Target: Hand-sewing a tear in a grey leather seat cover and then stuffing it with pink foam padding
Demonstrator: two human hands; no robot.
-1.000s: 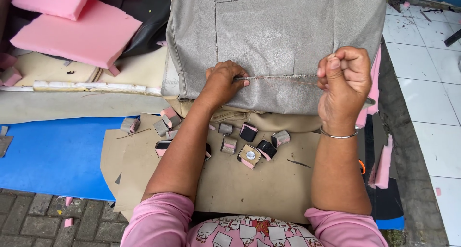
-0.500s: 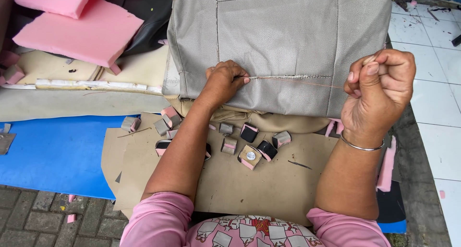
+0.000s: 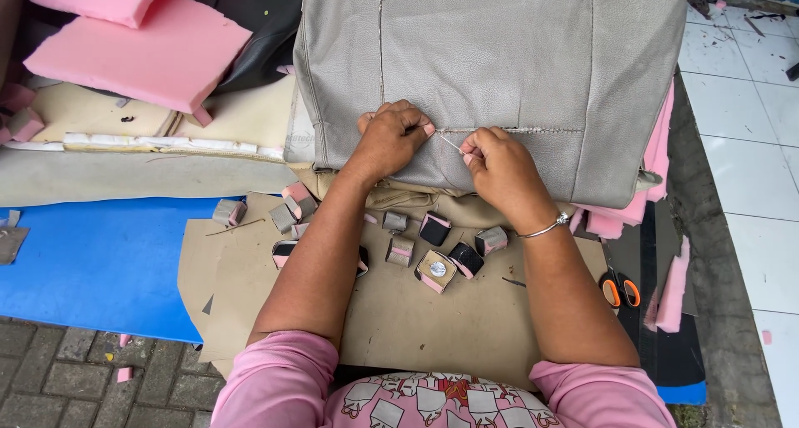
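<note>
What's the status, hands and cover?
Left hand pinching grey cover at the seam. Right hand pinching thread beside it. Foam scraps below, nothing blocking.

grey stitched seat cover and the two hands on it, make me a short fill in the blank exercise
1. Both hands rest on the grey stitched seat cover along a horizontal ____.
2. The right hand has a thin silver ____ at its wrist.
3. The foam slabs at upper left are ____ in colour.
4. The scissors have ____ handles.

Missing words: seam; bangle; pink; orange
</note>
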